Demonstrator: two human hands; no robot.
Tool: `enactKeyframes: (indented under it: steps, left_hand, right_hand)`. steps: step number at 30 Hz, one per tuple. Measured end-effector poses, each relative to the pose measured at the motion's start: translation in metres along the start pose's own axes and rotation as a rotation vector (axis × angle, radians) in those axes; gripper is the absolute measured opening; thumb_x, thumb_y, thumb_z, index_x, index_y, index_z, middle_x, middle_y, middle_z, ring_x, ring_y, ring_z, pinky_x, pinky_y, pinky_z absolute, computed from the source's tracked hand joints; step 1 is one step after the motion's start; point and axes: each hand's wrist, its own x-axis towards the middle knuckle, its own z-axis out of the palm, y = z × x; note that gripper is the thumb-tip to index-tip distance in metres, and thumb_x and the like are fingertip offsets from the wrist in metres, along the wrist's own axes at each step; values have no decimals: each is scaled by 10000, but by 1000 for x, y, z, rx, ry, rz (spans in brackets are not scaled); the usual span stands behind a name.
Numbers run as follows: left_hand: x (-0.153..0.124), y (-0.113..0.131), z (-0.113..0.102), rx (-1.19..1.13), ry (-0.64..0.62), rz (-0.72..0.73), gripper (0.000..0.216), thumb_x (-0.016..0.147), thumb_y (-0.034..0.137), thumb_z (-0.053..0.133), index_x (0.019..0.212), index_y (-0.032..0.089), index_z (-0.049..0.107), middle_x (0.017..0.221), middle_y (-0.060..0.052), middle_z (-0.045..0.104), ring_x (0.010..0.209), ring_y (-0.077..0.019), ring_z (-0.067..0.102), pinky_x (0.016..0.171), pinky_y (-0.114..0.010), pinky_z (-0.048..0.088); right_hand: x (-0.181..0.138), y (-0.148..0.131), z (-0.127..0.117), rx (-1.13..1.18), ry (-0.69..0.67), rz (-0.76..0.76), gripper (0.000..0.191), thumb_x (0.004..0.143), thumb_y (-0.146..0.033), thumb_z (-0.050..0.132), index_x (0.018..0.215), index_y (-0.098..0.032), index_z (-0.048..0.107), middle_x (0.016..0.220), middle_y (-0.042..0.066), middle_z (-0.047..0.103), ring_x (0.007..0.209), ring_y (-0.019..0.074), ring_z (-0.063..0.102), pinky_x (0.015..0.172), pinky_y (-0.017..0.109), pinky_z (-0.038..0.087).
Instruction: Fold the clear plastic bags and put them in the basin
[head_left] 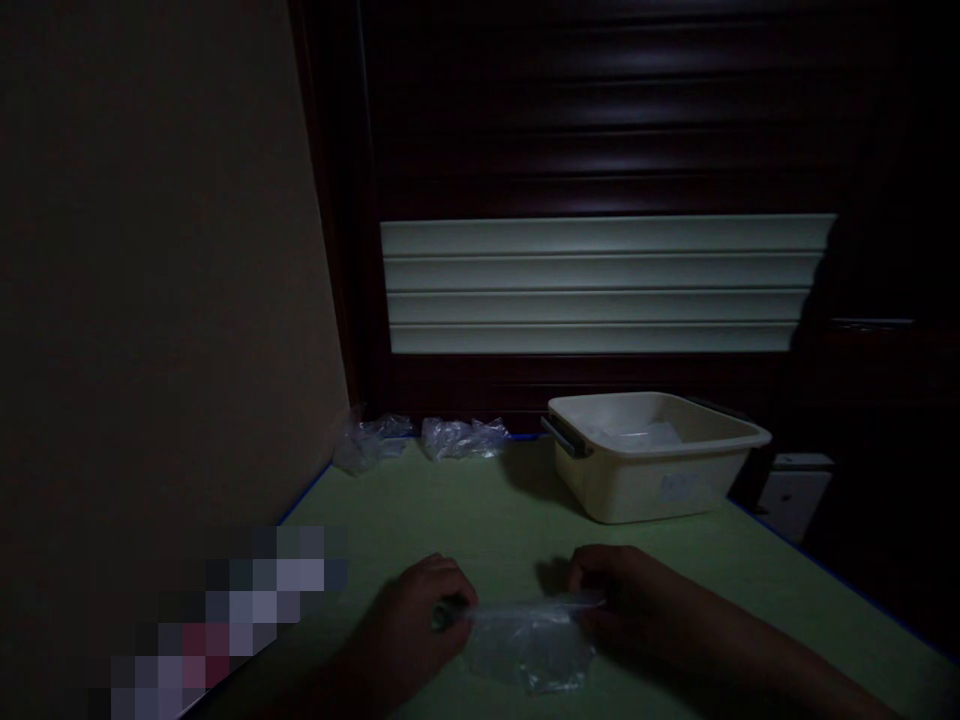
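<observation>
A clear plastic bag [534, 645] hangs between my two hands just over the green table top. My left hand [424, 625] pinches the upper left corner of the bag between thumb and fingers. At the upper right corner, my right hand [626, 595] closes on the same edge, its fingertips partly in shadow. The bag's top edge is stretched straight from hand to hand. Something clear and shiny seems to lie in its lower part, too dim to make out.
A cream plastic basin [667, 485] with dark handles stands at the back right, holding clear plastic. Crumpled clear plastic [465, 438] lies along the back edge, with more plastic [371, 445] in the left corner. A white box [795, 495] sits beyond the table's right edge.
</observation>
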Motion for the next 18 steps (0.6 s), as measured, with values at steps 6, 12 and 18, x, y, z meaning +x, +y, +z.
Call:
enactKeyframes:
  steps: [6,12,18]
  left_hand:
    - [-3,3,-2,215,7,153,262,665,-77,526,718,170,595,751,10,596,759,-157,553,692,-238,412]
    - [-7,3,-1,370,-28,283,208,773,-30,542,752,176,559,791,5,585,764,-156,542,674,-231,419]
    - [-6,-3,5,482,59,374,183,764,0,577,709,171,540,725,12,574,686,-153,519,618,-244,395]
  right_hand:
    - [-9,-12,-10,-45,156,-7,284,753,-70,469,961,-165,638,971,91,694,852,211,631,753,337,493]
    - [-13,-25,6,-332,372,-274,354,898,-190,389,1208,-172,559,1216,145,612,1104,247,582,911,374,488]
    - [-7,-18,42,-710,194,-612,494,873,-372,543,1284,-100,500,1249,199,586,1103,294,593,864,370,537]
